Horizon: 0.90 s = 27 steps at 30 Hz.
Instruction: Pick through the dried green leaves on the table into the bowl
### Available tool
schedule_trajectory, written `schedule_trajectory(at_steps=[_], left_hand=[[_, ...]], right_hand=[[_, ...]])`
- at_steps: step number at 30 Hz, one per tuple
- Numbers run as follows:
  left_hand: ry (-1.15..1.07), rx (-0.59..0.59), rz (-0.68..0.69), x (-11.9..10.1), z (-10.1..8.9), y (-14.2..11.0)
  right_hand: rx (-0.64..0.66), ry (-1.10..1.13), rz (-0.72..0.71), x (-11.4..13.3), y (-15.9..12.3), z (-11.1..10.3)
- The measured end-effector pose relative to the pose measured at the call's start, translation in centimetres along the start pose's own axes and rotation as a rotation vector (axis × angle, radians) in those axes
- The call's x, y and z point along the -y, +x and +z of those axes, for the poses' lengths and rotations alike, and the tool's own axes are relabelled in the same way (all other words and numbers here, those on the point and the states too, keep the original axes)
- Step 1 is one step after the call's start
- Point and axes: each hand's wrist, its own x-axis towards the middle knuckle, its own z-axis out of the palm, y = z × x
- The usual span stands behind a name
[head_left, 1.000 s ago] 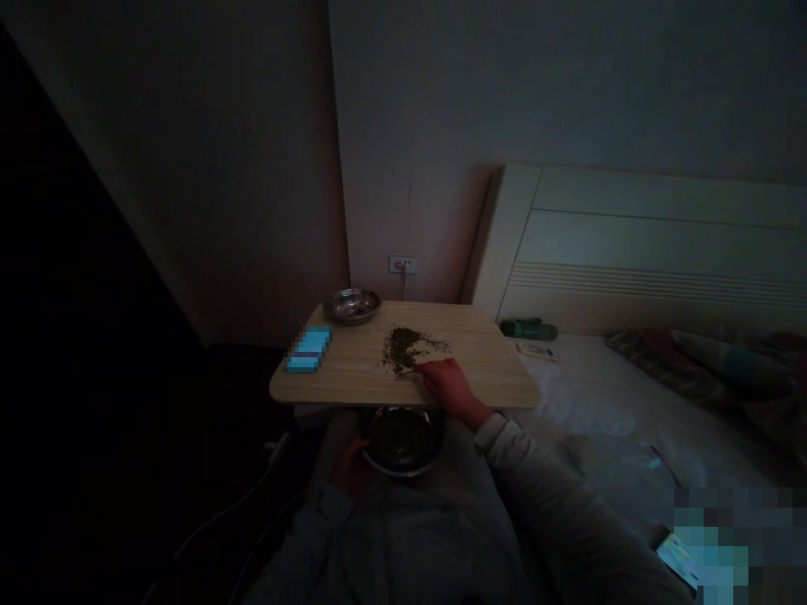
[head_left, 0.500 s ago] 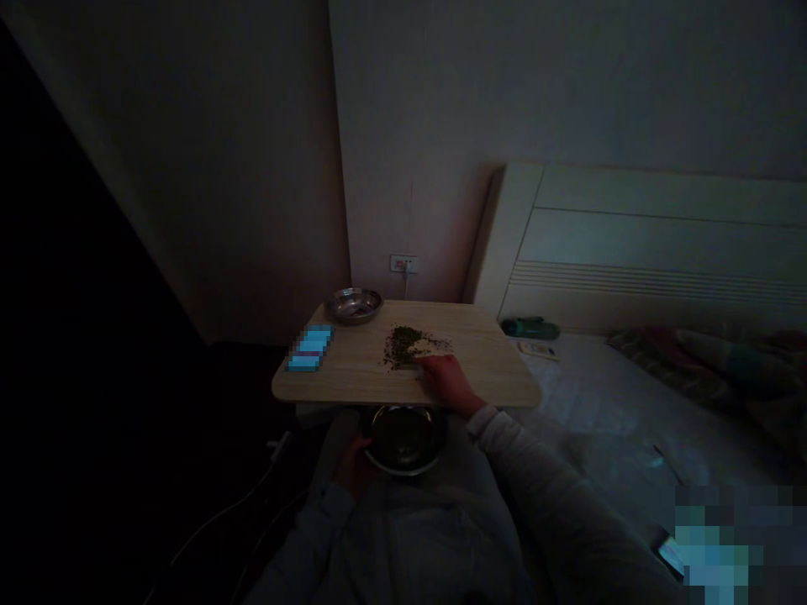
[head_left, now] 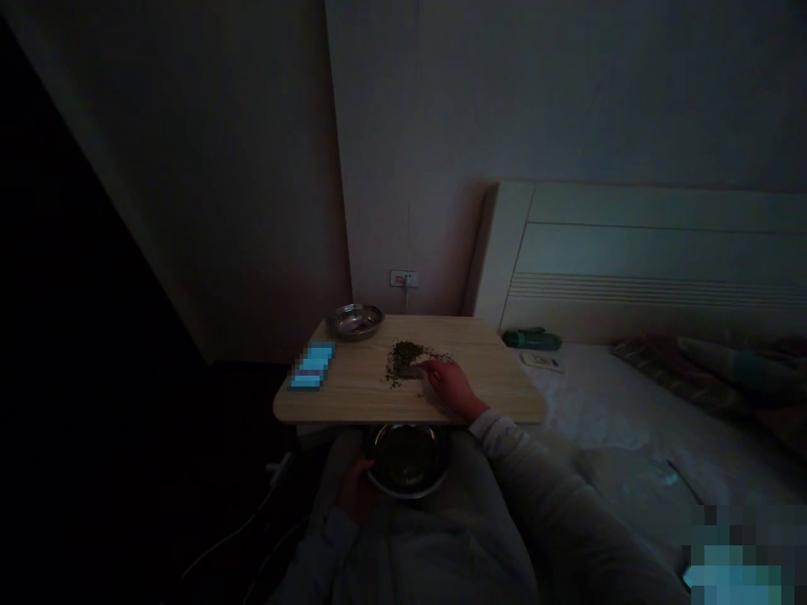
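A scattered heap of small green and dark bits (head_left: 407, 351), too small to name, lies on the light wooden table (head_left: 353, 403). At the heap's near right edge is my right hand (head_left: 450, 386), its fingers pinched together. A thin greyish strip seems to stick out leftward from the fingertips; its kind is too dim to tell. Below the table's front edge, a metal bowl (head_left: 408, 489) rests on my lap with dark greenish contents. My left hand (head_left: 358, 487) grips that bowl by its left rim.
A second metal bowl (head_left: 355, 323) stands at the table's back left corner. In front of it lies a phone with a lit, blurred screen (head_left: 312, 367). To the right is a bed with a green bottle (head_left: 533, 339), a pale flat object (head_left: 542, 362) and bedding (head_left: 712, 370). Cables trail at lower left.
My right hand has shifted slightly away from me, toward the heap, whose near edge looks pushed together. My left hand stays on the bowl. The whole view has tilted up a little.
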Motion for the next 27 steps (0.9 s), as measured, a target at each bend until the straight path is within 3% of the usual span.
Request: schedule_trajectory(at_steps=[6, 14, 27], left_hand=[[-0.014, -0.058, -0.035, -0.2, 0.4, -0.4], [-0.017, -0.091, -0.048, -0.2, 0.5, -0.4], [-0.018, -0.115, -0.036, -0.5, 0.9, -1.1]], right_hand=[[-0.073, 0.057, 0.036, 0.4, -0.6, -1.0], [0.071, -0.107, -0.042, -0.3, -3.7, -2.1], [0.082, -0.149, -0.081, -0.4, -4.3, -1.9]])
